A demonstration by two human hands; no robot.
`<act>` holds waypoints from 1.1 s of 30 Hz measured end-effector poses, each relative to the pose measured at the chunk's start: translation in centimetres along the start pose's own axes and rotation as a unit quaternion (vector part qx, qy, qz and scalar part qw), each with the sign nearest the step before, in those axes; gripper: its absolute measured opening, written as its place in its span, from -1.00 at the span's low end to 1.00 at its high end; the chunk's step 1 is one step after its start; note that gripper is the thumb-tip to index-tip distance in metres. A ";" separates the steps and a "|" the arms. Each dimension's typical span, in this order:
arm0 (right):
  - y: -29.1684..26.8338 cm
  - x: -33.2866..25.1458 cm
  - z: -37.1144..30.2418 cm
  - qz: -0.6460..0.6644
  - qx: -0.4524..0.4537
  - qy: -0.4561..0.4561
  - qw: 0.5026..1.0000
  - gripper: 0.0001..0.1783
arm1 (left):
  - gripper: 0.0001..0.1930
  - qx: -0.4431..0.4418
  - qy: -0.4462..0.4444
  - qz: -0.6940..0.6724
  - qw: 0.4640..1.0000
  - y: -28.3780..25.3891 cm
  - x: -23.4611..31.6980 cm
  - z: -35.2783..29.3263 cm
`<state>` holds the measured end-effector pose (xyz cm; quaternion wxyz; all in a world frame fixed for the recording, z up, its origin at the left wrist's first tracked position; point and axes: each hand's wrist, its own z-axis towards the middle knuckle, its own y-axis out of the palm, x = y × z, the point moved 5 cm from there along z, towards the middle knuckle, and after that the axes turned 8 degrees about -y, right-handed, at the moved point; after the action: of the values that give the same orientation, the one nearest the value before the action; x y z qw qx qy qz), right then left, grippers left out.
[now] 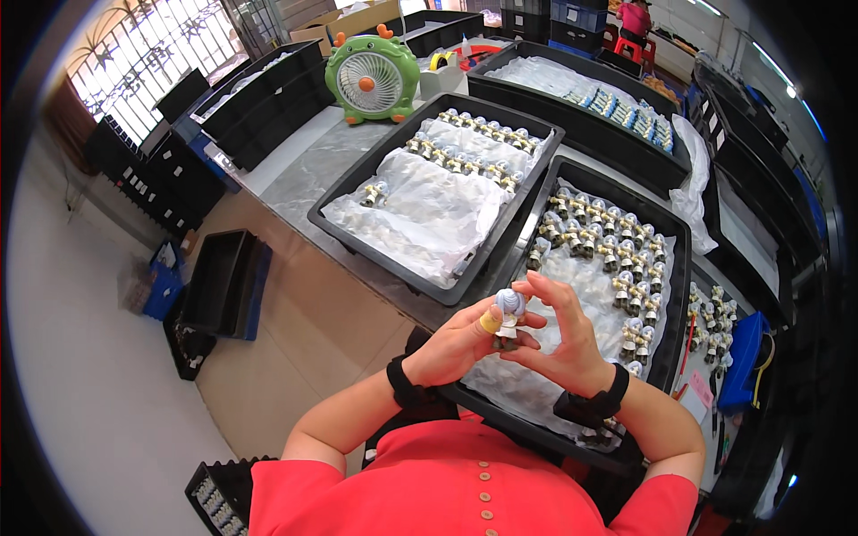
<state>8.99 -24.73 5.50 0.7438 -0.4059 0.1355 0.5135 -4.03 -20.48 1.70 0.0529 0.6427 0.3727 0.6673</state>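
Observation:
In front of my chest I hold a small figurine (508, 322) upright, with pale blue-grey hair, a white body and a dark base. My left hand (454, 344) pinches it from the side; a yellow covering is on one of its fingers. Around its other side curves my right hand (572, 344), forefinger at the head and thumb near the base. Below my hands lies a black tray (681, 277) lined with white plastic sheet. Rows of similar figurines (610, 250) stand along its far and right sides. The face of the held figurine cannot be made out.
A second lined black tray (317, 214) with more figurines sits ahead. Behind it is a green fan (371, 79). A deep black bin (572, 125) holds blue-and-white pieces. To the right are loose figurines (712, 317) and a blue box (744, 362). A person (634, 20) sits far off.

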 end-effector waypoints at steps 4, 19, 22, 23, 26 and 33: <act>0.0 -0.1 0.1 -0.002 -0.002 -0.002 1.000 0.02 | -0.26 0.003 -0.001 0.001 1.000 0.2 0.1 -0.1; -0.1 -0.1 0.1 -0.005 -0.004 -0.003 1.000 0.02 | -0.27 0.003 0.003 0.004 1.000 0.1 0.1 -0.1; -0.1 -0.1 0.1 -0.003 -0.003 -0.010 1.000 0.02 | -0.27 0.005 0.002 0.006 1.000 0.2 0.2 -0.1; -0.1 -0.1 0.1 -0.003 -0.003 -0.012 1.000 0.02 | -0.27 0.005 0.002 0.006 1.000 0.3 0.2 -0.2; -0.1 -0.1 0.1 0.003 -0.002 -0.009 1.000 0.02 | -0.26 0.009 0.000 0.008 1.000 0.3 0.2 -0.1; -0.1 0.0 0.0 0.005 0.000 -0.005 1.000 0.03 | -0.27 -0.005 0.008 -0.007 1.000 0.3 0.2 0.0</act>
<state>9.09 -24.76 5.60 0.7419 -0.4028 0.1339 0.5190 -3.96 -20.60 2.05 0.0579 0.6341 0.3740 0.6743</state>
